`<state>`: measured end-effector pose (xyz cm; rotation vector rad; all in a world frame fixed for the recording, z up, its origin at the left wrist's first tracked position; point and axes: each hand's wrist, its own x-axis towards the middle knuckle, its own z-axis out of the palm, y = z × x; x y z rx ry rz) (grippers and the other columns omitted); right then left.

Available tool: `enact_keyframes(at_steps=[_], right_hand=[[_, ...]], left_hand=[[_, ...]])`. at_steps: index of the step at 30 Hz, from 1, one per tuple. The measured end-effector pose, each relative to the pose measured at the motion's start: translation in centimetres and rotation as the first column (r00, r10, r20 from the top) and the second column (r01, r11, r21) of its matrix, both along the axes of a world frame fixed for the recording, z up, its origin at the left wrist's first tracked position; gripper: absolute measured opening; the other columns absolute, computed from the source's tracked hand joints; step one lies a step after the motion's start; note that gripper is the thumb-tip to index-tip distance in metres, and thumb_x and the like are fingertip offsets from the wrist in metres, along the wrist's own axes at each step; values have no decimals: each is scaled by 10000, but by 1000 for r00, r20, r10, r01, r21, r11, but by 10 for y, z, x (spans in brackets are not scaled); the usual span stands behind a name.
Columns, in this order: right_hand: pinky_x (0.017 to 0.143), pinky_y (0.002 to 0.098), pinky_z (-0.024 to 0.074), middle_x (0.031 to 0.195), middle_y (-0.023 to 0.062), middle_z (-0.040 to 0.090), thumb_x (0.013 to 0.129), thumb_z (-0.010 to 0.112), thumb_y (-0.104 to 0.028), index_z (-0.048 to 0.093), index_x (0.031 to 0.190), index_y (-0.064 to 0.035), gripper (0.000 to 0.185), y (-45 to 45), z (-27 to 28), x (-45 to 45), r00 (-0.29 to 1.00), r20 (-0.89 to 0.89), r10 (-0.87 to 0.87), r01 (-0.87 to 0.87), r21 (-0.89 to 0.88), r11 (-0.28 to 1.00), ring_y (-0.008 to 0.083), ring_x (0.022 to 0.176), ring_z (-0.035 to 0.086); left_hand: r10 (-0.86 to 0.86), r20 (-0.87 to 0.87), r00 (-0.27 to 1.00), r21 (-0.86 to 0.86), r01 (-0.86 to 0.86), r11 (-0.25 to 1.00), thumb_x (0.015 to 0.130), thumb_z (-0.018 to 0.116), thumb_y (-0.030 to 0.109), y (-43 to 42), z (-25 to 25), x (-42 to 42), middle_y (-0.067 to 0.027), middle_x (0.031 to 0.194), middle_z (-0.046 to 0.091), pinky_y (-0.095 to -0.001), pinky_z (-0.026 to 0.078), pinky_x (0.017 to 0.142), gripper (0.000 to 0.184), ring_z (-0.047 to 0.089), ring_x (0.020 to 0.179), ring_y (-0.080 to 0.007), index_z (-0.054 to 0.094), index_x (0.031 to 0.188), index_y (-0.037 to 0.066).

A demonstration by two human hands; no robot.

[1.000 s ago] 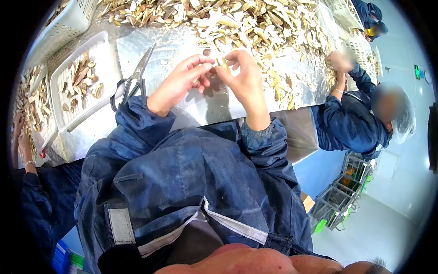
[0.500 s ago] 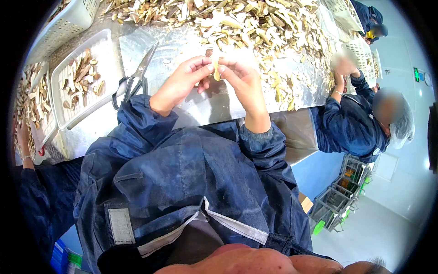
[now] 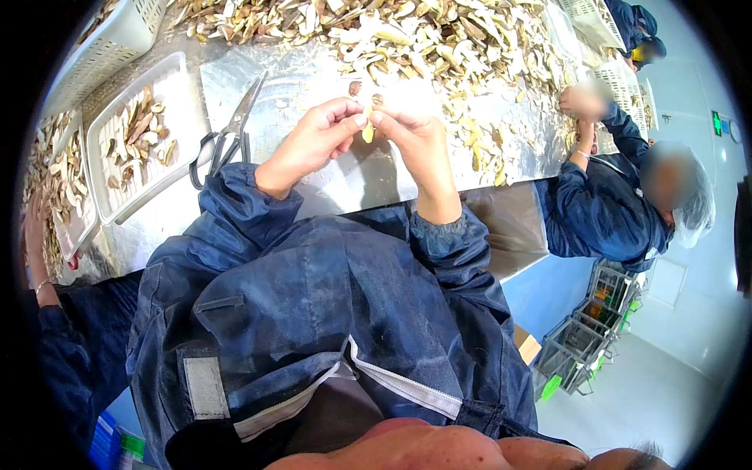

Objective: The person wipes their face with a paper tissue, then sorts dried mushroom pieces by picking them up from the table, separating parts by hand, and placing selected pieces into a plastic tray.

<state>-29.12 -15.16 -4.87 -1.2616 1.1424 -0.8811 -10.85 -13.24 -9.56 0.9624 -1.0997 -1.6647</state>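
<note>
My left hand point(image 3: 319, 141) and my right hand point(image 3: 413, 150) meet over the metal table point(image 3: 313, 80), fingertips pinched together. Between them is a pale yellow mushroom slice point(image 3: 368, 133), its lower tip poking out below the fingers. Both hands are closed on this slice, and part of it is hidden by the fingertips. Just beyond the fingers lie small brown mushroom pieces point(image 3: 355, 88). To the left of my left hand rests a pair of black-handled scissors point(image 3: 235, 129), blades pointing away from me. A large heap of sliced mushrooms point(image 3: 439, 47) spreads across the far side.
A white tray point(image 3: 182, 74) with some mushroom slices stands left of the scissors. Perforated white crates point(image 3: 125, 47) sit at the back left and right. A co-worker point(image 3: 611, 196) in a hair cover works at the right; another person's hand point(image 3: 35, 243) shows at far left.
The slice between my fingers now shows mainly below the fingertips, where earlier it also stuck up above them. The co-worker's hands at the right have shifted slightly.
</note>
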Motion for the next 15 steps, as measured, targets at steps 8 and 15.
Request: enact_keyframes(at_steps=[8, 15], right_hand=[[604, 208, 447, 765, 24, 682, 924, 694, -123, 725, 981, 18, 155, -4, -8, -4, 999, 28, 19, -20, 28, 999, 65, 672, 589], [617, 282, 501, 809, 89, 686, 888, 724, -181, 700, 996, 10, 220, -14, -7, -26, 901, -338, -271, 155, -332, 931, 151, 670, 639]], left_hand=[[0, -23, 1000, 18, 0, 1000, 1023, 559, 266, 0, 5, 1, 54, 775, 546, -169, 380, 496, 236, 482, 594, -15, 608, 1109, 52], [119, -329, 937, 138, -77, 987, 1028, 467, 251, -6, 8, 13, -49, 844, 606, -208, 392, 483, 256, 507, 609, -71, 559, 1135, 36]])
